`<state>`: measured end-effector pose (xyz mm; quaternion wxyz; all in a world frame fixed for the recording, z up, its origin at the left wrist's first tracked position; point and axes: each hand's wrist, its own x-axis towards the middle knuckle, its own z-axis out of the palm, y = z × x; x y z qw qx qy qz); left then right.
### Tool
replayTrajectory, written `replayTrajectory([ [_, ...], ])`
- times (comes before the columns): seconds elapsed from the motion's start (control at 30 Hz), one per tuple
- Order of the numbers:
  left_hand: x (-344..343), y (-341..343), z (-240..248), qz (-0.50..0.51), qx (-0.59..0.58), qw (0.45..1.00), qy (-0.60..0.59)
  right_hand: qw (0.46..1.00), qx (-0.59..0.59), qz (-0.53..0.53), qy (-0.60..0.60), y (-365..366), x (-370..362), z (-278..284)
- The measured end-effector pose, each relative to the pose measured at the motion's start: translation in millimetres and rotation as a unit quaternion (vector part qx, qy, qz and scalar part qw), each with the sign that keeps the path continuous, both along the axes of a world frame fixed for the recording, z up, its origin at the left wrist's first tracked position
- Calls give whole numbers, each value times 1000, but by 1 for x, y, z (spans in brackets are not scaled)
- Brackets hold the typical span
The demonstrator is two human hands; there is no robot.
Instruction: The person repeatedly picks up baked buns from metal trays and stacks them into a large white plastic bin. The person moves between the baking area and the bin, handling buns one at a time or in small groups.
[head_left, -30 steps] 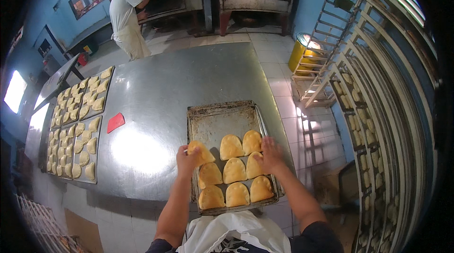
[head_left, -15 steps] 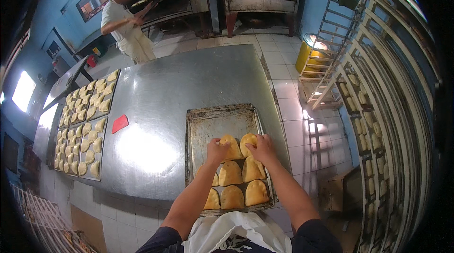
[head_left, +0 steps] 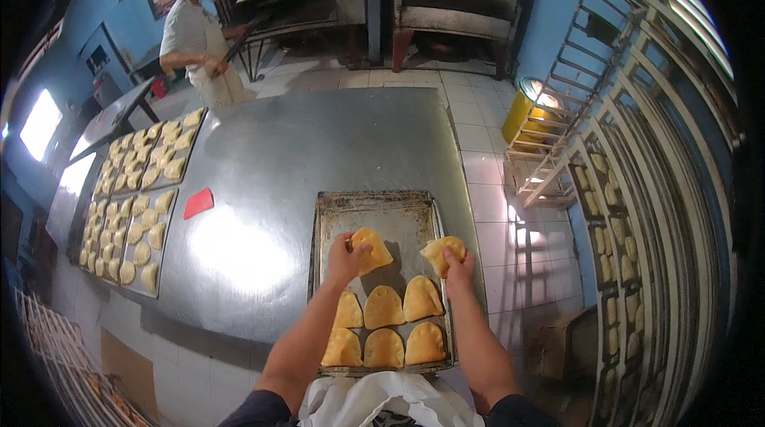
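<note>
Over the dark-rimmed baking tray [head_left: 374,205], my left hand [head_left: 343,262] is closed on a golden baked turnover [head_left: 372,255], lifted and tilted, its shadow falling on the metal below. My right hand [head_left: 460,274] pinches another turnover [head_left: 437,253] above the tray's right edge, thumb across its face. Nearer to me, more turnovers [head_left: 384,306] lie on the tray in two rows of three. The far half of the tray is bare, stained metal.
The tray rests on a steel table [head_left: 319,132]. A red scraper-like piece [head_left: 199,203] and several trays of pale turnovers [head_left: 137,228] lie leftward. Racks with loaded trays [head_left: 629,244] stand right, near a yellow bin [head_left: 532,116]. A co-worker [head_left: 195,44] stands by an oven [head_left: 287,0].
Both turnovers have come up off the tray in my hands, and my hands have moved apart. The co-worker's arms have lowered. The whole view has shifted slightly.
</note>
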<state>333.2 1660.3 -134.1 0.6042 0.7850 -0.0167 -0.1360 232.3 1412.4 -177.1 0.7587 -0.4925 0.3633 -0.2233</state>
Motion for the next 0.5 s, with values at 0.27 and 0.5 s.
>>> replayTrajectory([
  [0.27,10,32,-3,1,234,962,-142,923,-192,333,-25,69,43,52],
  [0.5,-81,104,5,-146,448,881,-48,758,-535,332,170,114,74,71],
])
